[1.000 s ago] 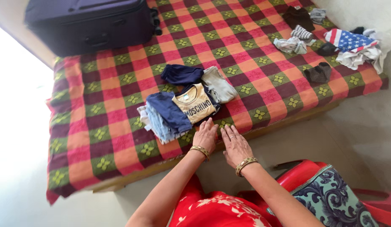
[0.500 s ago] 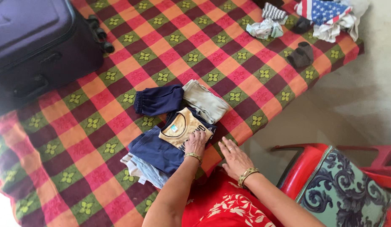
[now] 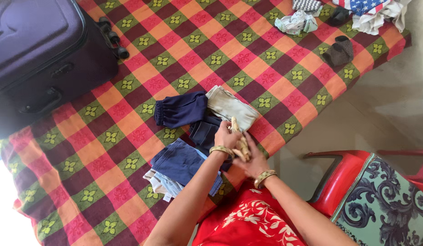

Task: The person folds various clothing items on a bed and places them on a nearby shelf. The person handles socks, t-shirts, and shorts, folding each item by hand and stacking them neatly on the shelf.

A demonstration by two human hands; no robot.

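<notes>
A tan shirt [image 3: 241, 143] is being lifted off the pile, clamped between left hand [image 3: 227, 135] and right hand [image 3: 250, 159]; folded jeans [image 3: 184, 161] lie just left of the fingers. It likely needs setting aside next.

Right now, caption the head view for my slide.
Both hands grip a tan garment over folded clothes on a checked bedspread.
</notes>
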